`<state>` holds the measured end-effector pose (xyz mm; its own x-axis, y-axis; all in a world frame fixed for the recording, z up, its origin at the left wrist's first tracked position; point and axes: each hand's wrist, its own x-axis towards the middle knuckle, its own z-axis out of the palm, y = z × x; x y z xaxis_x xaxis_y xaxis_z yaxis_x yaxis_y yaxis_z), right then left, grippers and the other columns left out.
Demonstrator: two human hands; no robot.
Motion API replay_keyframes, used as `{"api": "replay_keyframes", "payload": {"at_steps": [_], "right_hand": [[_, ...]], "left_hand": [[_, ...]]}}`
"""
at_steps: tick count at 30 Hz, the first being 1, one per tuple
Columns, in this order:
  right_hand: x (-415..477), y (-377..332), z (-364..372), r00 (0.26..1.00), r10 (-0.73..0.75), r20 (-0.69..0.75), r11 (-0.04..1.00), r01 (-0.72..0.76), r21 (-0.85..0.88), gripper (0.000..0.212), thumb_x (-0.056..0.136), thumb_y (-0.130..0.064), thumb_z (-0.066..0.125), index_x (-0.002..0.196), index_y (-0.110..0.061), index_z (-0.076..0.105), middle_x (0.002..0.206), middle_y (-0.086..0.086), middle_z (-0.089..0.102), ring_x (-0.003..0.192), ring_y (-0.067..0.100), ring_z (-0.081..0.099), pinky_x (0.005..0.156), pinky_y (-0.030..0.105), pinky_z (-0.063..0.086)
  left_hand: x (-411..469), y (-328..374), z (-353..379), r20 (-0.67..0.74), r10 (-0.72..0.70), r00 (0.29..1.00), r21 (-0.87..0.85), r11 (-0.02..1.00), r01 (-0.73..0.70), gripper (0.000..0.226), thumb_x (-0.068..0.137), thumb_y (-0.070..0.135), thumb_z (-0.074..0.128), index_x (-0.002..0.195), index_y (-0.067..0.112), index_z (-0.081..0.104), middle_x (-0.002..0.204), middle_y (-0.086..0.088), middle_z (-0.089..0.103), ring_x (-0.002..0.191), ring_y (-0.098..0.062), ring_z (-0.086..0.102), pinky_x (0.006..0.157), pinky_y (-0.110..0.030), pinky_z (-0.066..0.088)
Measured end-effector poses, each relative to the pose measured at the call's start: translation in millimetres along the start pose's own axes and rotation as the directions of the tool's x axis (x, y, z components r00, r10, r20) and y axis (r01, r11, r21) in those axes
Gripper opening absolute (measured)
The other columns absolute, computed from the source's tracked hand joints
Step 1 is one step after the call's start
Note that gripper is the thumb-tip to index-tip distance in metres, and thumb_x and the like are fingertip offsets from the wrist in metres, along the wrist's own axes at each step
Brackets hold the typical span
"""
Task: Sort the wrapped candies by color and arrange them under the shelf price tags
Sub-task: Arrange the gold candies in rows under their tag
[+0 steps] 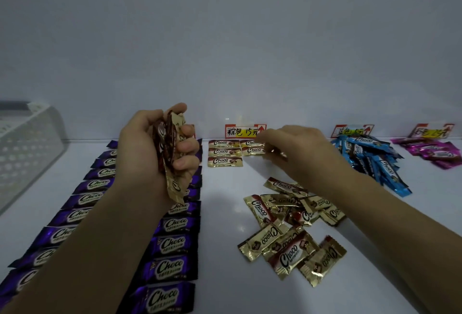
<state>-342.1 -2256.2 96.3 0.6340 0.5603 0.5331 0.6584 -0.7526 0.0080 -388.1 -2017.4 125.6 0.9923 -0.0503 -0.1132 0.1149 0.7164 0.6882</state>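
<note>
Head camera: gold candies point(170, 153) stand bunched upright in the gripping left hand point(150, 148). The right hand point(295, 148) is at the gold rows point(225, 152), which lie crosswise beneath the price tag point(243, 131); its grasp is unclear. A perforated basket point(27, 148) sits far left, contents unseen.

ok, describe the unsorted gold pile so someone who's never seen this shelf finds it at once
On the white shelf, find the centre-frame price tag at the back wall, with neat gold rows just below. Nearer the camera, right of the purple columns, lies the loose gold heap. It alone is gold and jumbled on the shelf; the other gold bunch sits in the left hand.
</note>
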Motion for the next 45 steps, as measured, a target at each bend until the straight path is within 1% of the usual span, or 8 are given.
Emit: {"api": "replay_keyframes", "payload": {"at_steps": [3,6,12,16,26,38,42,45], "right_hand": [[3.5,-13.8,10.2,0.994,0.037,0.105,0.983,-0.055,0.174,0.027,0.089,-0.025,0.075,0.115,-0.021,0.07,0.095,-0.006,0.072,0.081,0.009,0.065,0.074,0.026,0.053],[8.2,-3.9,10.2,0.976,0.219,-0.015,0.903,-0.197,0.382,0.013,0.096,-0.025,0.066,0.107,-0.023,0.073,0.088,-0.02,0.065,0.081,-0.007,0.062,0.072,0.006,0.045],[-8.1,19.9,13.1,0.931,0.13,0.342,0.945,-0.22,0.241,0.013,0.09,-0.022,0.074,0.1,-0.031,0.075,0.1,-0.017,0.069,0.083,0.001,0.059,0.072,0.022,0.048],[-4.6,16.0,16.8,0.928,0.211,0.308,0.94,-0.279,0.198,0.013,0.09,-0.027,0.073,0.101,-0.032,0.077,0.098,-0.018,0.07,0.079,-0.016,0.052,0.059,0.007,0.035],[-1.1,7.3,28.9,0.936,0.292,0.195,0.934,-0.322,0.151,0.014,0.092,-0.023,0.071,0.102,-0.022,0.08,0.1,-0.005,0.075,0.08,0.003,0.054,0.068,0.004,0.031],[0.6,7.4,36.8,0.924,0.346,0.163,0.92,-0.368,0.136,0.015,0.091,-0.03,0.072,0.103,-0.027,0.081,0.101,-0.007,0.074,0.081,0.006,0.056,0.071,0.025,0.045],[2.5,-13.2,14.6,0.947,0.32,-0.007,0.901,-0.302,0.313,0.017,0.092,-0.033,0.07,0.106,-0.026,0.078,0.096,-0.011,0.072,0.078,0.004,0.059,0.069,0.026,0.05],[0.5,-55.1,-15.2,0.996,0.087,0.008,0.779,-0.073,0.623,0.03,0.082,-0.036,0.081,0.108,-0.024,0.074,0.094,-0.012,0.07,0.082,0.011,0.064,0.063,0.024,0.049]], "left_hand": [[0.9,0.3,-0.7,-0.012,-0.009,1.0,0.012,1.0,0.009,0.031,0.096,0.033,0.041,0.115,0.018,0.061,0.073,0.0,0.049,0.052,-0.01,0.037,0.035,-0.015,0.025],[1.7,0.0,-1.0,-0.007,-0.009,1.0,0.021,1.0,0.009,0.032,0.096,0.033,0.041,0.115,0.018,0.061,0.074,0.0,0.05,0.052,-0.01,0.038,0.035,-0.015,0.026],[0.8,-0.5,0.4,0.013,-0.001,1.0,0.041,0.999,0.001,0.032,0.097,0.033,0.041,0.116,0.018,0.062,0.075,0.0,0.051,0.054,-0.01,0.037,0.035,-0.016,0.027],[0.3,-1.6,0.2,0.029,-0.002,1.0,0.039,0.999,0.001,0.035,0.097,0.034,0.04,0.118,0.017,0.062,0.077,-0.001,0.051,0.054,-0.01,0.037,0.036,-0.016,0.027],[1.1,-3.9,-1.9,-0.013,-0.045,0.999,-0.01,0.999,0.045,0.038,0.094,0.034,0.039,0.119,0.016,0.061,0.078,-0.005,0.053,0.056,-0.013,0.042,0.042,-0.016,0.026],[2.5,-7.2,1.3,-0.063,-0.005,0.998,-0.015,1.0,0.004,0.031,0.095,0.039,0.045,0.112,0.017,0.059,0.075,-0.002,0.052,0.054,-0.012,0.041,0.04,-0.015,0.027],[5.8,-21.1,10.4,-0.161,0.005,0.987,-0.005,1.0,-0.006,0.022,0.097,0.027,0.058,0.08,0.016,0.048,0.063,0.003,0.04,0.047,-0.006,0.035,0.035,-0.013,0.025],[12.1,-32.6,8.3,-0.219,0.066,0.973,-0.036,0.996,-0.076,0.021,0.099,0.016,0.057,0.081,0.02,0.046,0.062,0.002,0.038,0.044,-0.008,0.039,0.039,-0.017,0.035]]}}
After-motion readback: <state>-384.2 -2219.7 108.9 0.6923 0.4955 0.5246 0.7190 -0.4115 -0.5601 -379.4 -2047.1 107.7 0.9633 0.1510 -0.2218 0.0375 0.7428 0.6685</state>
